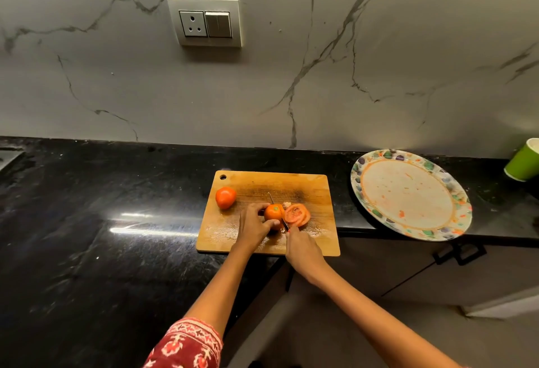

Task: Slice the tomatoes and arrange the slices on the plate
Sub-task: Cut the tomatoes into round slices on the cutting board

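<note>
A wooden cutting board (309, 189) lies on the black counter. My left hand (252, 226) grips a partly cut tomato (273, 212) at the board's middle. My right hand (303, 251) holds a knife (284, 223) whose blade passes down through the tomato's right side; the tip shows behind it. Cut slices (297, 215) lean in a stack just right of the blade. A whole tomato (225, 197) rests at the board's left. A patterned plate (408, 195) with juice smears and no slices on it sits to the right.
A green paper cup (523, 164) stands at the far right by the wall. The plate overhangs the counter's front edge (364, 233), with a cabinet handle (459, 253) below. A wall socket (205, 23) is on the marble backsplash. A dark stove corner (8, 157) shows far left.
</note>
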A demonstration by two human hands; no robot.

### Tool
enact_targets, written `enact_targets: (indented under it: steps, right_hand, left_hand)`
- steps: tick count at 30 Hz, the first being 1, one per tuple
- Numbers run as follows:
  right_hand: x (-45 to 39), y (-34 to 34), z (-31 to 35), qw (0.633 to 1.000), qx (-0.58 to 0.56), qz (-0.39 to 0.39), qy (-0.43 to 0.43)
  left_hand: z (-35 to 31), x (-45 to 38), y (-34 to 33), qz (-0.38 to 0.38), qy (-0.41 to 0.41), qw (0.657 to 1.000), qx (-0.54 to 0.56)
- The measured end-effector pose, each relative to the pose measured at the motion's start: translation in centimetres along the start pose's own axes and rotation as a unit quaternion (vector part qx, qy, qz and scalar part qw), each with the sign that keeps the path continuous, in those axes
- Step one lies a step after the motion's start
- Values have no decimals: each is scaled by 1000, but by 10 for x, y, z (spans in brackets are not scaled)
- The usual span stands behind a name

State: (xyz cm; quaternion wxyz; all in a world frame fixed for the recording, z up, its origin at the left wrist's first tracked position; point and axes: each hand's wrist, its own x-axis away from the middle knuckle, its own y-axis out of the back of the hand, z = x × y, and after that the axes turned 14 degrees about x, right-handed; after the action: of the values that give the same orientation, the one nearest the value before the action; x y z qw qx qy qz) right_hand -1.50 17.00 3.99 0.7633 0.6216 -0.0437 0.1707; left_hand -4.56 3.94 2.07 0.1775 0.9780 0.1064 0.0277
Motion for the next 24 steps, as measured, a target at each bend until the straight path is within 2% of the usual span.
enact_targets:
  steps: [12, 18, 21, 24]
  right_hand:
    - [5, -14, -6, 1000, 16, 10, -1]
    - [35, -17, -26, 997, 70, 14, 3]
    - [34, -4, -30, 1000, -3, 8, -16]
    - [25, 14, -22, 998, -55, -37, -10]
  left_hand:
    - [-1, -1, 1, 12, 2, 1000, -7]
    - [-1, -1, 5, 25, 32, 999, 15]
    - [-1, 0, 5, 51, 38, 997, 35]
    - [-3, 2, 4, 52, 27, 998, 29]
